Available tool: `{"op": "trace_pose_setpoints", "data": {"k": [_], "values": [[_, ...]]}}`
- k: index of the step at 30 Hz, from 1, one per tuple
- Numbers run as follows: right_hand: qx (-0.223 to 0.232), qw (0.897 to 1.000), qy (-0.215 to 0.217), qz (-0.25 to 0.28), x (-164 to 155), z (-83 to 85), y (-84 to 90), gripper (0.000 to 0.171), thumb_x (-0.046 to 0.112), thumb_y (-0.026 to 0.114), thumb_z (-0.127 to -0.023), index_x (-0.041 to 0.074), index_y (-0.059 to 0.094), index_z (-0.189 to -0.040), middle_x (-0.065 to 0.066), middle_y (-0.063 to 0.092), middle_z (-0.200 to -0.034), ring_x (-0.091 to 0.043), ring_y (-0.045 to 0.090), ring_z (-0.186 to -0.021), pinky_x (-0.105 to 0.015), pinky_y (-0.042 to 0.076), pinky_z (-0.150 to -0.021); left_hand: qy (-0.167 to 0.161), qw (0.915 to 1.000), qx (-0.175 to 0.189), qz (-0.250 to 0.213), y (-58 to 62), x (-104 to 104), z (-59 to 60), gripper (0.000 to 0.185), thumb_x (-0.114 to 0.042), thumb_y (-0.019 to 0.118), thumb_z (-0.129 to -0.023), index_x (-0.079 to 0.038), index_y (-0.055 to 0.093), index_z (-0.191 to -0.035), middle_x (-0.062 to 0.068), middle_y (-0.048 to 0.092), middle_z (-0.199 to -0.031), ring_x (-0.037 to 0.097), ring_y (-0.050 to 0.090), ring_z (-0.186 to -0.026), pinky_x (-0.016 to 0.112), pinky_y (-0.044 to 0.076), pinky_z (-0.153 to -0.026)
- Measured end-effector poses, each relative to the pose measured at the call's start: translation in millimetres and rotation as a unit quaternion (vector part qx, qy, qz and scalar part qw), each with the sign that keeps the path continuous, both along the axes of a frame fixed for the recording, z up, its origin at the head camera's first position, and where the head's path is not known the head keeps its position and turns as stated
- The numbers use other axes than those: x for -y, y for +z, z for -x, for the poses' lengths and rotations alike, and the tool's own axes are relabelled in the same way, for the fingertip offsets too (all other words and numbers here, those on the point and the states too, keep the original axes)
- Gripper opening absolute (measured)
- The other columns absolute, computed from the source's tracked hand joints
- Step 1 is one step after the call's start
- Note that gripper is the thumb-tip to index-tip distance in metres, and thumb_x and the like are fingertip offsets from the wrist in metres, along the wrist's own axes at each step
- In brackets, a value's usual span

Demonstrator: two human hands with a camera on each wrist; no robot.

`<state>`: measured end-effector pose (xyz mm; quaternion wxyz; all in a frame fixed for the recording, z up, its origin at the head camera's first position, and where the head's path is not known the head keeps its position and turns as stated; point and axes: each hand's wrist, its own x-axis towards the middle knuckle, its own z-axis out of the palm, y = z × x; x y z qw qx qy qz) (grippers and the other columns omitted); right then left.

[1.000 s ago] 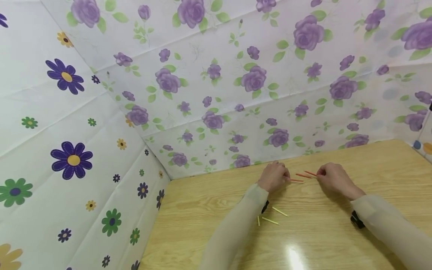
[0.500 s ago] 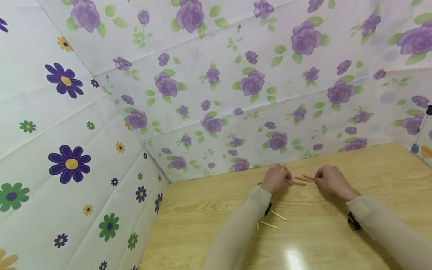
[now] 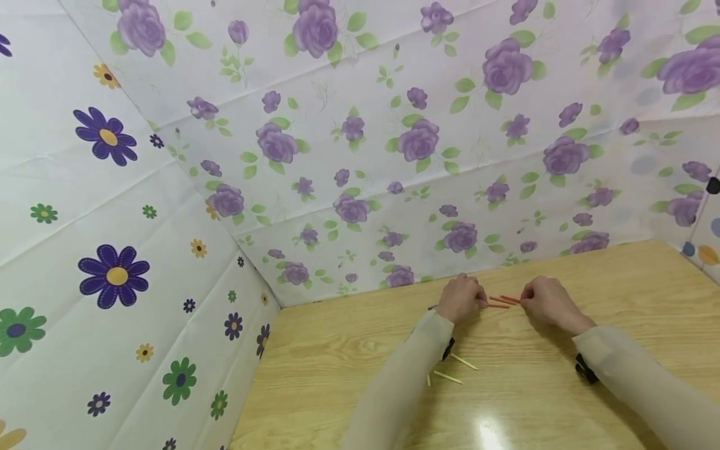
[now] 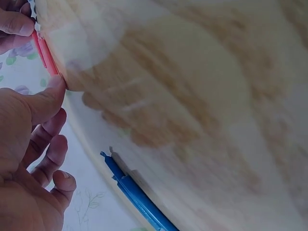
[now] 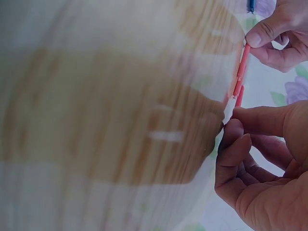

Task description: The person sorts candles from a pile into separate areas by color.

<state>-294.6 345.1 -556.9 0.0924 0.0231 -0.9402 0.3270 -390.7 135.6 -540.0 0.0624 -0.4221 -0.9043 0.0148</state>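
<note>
My left hand point(image 3: 462, 299) pinches the end of a thin red stick point(image 3: 499, 306) between thumb and finger, near the table's back edge. Facing it, my right hand point(image 3: 550, 303) pinches a second red stick point(image 3: 510, 299) by its right end. Another red stick point(image 3: 497, 299) lies in between, almost parallel to them. In the right wrist view the red sticks point(image 5: 242, 67) overlap side by side between the two hands. A blue stick point(image 4: 139, 195) with small nubs at its end lies by the left hand; in the head view that hand mostly hides it.
Several pale yellow sticks point(image 3: 448, 377) lie on the wooden table point(image 3: 326, 375), beside the left forearm. Flowered cloth point(image 3: 360, 156) rises straight behind the table's back edge, and another flowered cloth point(image 3: 185, 300) bounds the left side.
My right hand has moved left toward the left hand, bringing its red stick alongside the others. The gap between the hands is narrower. The yellow sticks lie as before.
</note>
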Motion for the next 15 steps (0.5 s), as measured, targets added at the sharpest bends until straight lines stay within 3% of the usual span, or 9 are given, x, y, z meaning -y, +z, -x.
{"op": "trace_pose_setpoints", "data": {"k": [15], "values": [[0.007,1.0,-0.011,-0.001,3.2,1.7,-0.9,0.015,-0.001,0.069,-0.094,-0.001,0.081,-0.085,-0.016,0.079,-0.083,-0.026,0.07,-0.071,-0.047,0.06,-0.066,0.001,0.9998,0.009,-0.018,0.0,-4.5,1.4,0.011,-0.036,0.079,-0.102,-0.032,0.088,-0.099,-0.016,0.073,-0.098,0.005,0.055,-0.088,0.018,0.049,-0.083]]}}
